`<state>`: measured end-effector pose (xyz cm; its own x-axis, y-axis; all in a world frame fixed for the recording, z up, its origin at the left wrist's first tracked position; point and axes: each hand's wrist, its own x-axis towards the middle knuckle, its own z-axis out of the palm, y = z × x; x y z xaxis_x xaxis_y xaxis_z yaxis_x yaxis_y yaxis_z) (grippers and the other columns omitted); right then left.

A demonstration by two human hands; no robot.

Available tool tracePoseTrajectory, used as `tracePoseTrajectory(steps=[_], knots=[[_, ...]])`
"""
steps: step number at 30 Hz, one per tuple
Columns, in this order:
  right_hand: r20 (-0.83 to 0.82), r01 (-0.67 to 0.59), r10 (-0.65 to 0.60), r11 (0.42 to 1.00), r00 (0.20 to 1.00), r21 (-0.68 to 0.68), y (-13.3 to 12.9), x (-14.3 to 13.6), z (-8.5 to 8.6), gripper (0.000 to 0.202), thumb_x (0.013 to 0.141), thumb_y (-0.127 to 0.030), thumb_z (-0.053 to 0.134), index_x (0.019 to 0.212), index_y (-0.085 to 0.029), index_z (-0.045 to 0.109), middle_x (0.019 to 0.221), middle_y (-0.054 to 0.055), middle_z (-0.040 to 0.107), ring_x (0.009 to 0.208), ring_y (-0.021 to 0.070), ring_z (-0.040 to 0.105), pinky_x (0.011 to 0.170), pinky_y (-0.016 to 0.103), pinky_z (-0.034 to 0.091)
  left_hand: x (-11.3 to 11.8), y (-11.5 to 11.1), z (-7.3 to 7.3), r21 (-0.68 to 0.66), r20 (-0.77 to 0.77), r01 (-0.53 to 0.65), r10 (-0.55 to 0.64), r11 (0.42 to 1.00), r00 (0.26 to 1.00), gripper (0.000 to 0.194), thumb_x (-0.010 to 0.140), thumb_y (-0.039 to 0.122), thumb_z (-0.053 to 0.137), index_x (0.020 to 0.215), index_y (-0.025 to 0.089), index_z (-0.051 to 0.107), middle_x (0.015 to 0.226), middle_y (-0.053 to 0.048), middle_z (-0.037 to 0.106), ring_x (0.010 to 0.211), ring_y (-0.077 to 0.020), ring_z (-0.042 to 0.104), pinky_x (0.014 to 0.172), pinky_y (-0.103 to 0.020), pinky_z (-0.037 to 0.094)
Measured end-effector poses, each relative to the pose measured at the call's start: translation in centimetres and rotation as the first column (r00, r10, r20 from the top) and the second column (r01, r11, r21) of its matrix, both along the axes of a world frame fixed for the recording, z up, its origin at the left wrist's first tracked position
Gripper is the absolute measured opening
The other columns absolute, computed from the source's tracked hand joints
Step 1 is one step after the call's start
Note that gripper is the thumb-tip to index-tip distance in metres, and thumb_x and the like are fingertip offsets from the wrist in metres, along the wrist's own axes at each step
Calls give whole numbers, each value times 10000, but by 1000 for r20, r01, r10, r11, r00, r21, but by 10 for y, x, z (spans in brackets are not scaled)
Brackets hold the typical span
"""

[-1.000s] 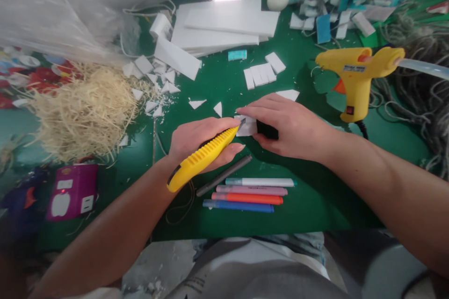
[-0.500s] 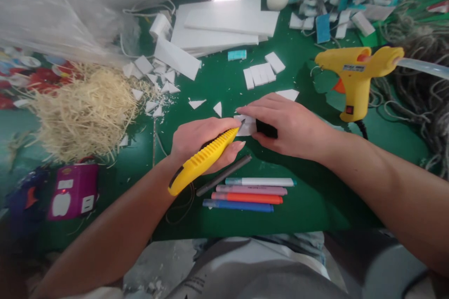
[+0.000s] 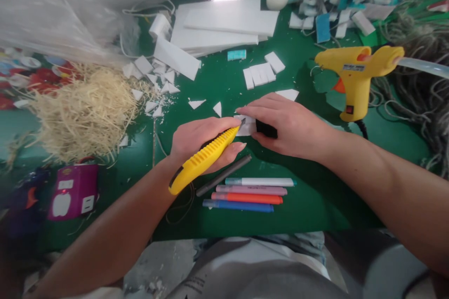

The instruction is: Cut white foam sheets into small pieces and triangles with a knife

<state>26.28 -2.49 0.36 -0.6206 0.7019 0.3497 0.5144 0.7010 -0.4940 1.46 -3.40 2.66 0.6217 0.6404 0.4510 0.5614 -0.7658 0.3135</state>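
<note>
My left hand [image 3: 199, 138] is closed around a yellow utility knife [image 3: 205, 161], its short blade pointing up and right onto a small white foam piece [image 3: 249, 126]. The foam piece lies on the green table, and my right hand [image 3: 286, 126] grips it from the right, thumb on the near side and fingers on the far side. Under the right palm is dark shadow. Just beyond the hands are a small white triangle [image 3: 218, 109] and a row of white foam rectangles [image 3: 259, 75]. Below the knife rests a dark grey stick [image 3: 224, 175].
Several markers, one of them orange [image 3: 247, 198], lie near the front edge. A yellow glue gun [image 3: 358, 74] stands at right beside grey cord. Straw-like shreds [image 3: 84, 112] and a magenta box [image 3: 73, 191] are at left. White foam sheets [image 3: 224, 23] are stacked at the back.
</note>
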Motion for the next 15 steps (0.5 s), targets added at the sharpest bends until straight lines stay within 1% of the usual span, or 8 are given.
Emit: tracePoseTrajectory(steps=[2,6,8,11,15], knots=[[3,3,-3,1000,1000,0,0,0,-1,427,947,-187,566,1351,-184,703,1239,141,793,1103,293,716,943,489,585,-1,0,1,-3,0,1,-1,1000,1000,274,1053,451,553,1174,271,722,1044,-15,855,867,-211,831,801,-286,678],[8,13,-13,1000,1000,21,0,0,-2,420,953,-210,562,1347,-189,703,1232,128,792,1096,285,714,934,464,581,-2,0,2,-55,-31,-30,28,998,999,279,1035,457,574,1183,284,735,1080,-16,853,890,-222,831,821,-296,678],[3,19,-19,1000,1000,23,0,-1,-3,421,949,-208,565,1346,-197,706,1225,126,794,1090,286,714,934,473,581,-3,1,1,-69,-32,-23,20,997,999,283,1032,462,576,1186,287,737,1077,-16,853,887,-224,830,808,-296,677],[-3,22,-22,1000,1000,16,-1,-2,-3,425,941,-198,571,1343,-199,709,1215,129,796,1080,288,713,936,484,580,-4,1,1,-55,-36,-1,-1,999,999,286,1035,450,584,1198,263,727,1079,-27,852,888,-220,830,809,-288,672],[-4,22,-22,1000,1000,7,-1,-1,-3,420,952,-202,565,1346,-190,713,1214,138,791,1085,295,705,932,488,579,-3,2,1,-36,-53,-9,7,999,999,307,1059,480,549,1188,258,717,1073,-23,852,892,-209,829,810,-272,663]])
